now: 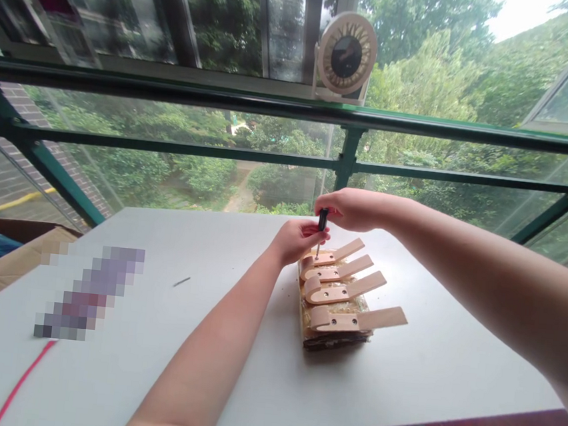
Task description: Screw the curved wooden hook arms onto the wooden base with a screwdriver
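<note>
A screwdriver (323, 221) with a black handle stands nearly upright, tip down at the farthest of several curved wooden pieces (334, 291). My right hand (345, 207) grips the top of the handle from the right. Lower down, my left hand (297, 240) is closed with its fingertips around the handle's lower end and the shaft; part of its grip is hidden. The wooden pieces lie in a row across a block (336, 342) that looks wrapped in clear film. Dark screw heads show on their flat parts, and their straight ends stick out to the right.
A thin metal bit (181, 282) lies on the white table (226, 395) to the left. Farther left are a blurred-out object (96, 289) and a pink cable (24, 379). A cardboard box (12, 267) stands beyond the left edge. A round fan (347, 55) sits behind the green railing (194, 149).
</note>
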Demonstrator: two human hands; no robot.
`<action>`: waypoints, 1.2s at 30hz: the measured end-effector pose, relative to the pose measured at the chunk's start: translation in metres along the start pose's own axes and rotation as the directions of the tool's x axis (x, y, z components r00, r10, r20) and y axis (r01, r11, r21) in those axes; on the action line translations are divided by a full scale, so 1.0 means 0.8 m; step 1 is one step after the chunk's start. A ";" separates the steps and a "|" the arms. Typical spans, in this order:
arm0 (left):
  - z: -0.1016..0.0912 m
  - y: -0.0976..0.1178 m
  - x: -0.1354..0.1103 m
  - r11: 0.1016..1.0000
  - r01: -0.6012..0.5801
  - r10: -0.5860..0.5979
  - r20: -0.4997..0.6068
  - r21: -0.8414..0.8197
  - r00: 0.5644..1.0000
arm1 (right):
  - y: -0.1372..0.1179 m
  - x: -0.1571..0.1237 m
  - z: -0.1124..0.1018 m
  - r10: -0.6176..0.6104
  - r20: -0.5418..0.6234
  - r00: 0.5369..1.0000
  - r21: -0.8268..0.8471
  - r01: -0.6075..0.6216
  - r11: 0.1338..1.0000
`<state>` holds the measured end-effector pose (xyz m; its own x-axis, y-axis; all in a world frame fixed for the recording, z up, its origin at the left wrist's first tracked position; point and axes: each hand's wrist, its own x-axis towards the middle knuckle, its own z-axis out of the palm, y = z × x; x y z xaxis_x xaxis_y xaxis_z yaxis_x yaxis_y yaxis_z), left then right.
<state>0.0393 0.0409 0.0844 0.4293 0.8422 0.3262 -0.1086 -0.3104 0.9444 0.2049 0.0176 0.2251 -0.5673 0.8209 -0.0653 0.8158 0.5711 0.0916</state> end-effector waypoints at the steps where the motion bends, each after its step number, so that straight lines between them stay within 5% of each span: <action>1: 0.000 0.000 0.000 1.000 -0.003 0.003 0.003 0.000 1.000 | 0.000 0.000 -0.001 -0.009 0.004 1.000 -0.001 0.009 1.000; 16: -0.004 0.000 -0.004 0.992 0.002 -0.013 0.085 0.126 0.996 | -0.020 0.011 -0.012 0.043 0.054 0.998 -0.147 -0.034 0.988; 25: 0.000 0.017 -0.005 0.947 -0.025 0.050 -0.070 0.320 0.996 | -0.020 0.019 -0.013 0.115 0.162 0.980 -0.084 -0.103 0.991; 36: -0.008 0.009 -0.002 0.964 0.000 0.016 -0.057 0.267 0.998 | -0.019 0.001 0.001 0.006 -0.006 1.000 -0.061 -0.006 0.998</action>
<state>0.0323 0.0404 0.0907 0.3758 0.8608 0.3432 0.1342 -0.4170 0.8989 0.1922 0.0100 0.2229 -0.5632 0.8242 -0.0587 0.8110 0.5649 0.1522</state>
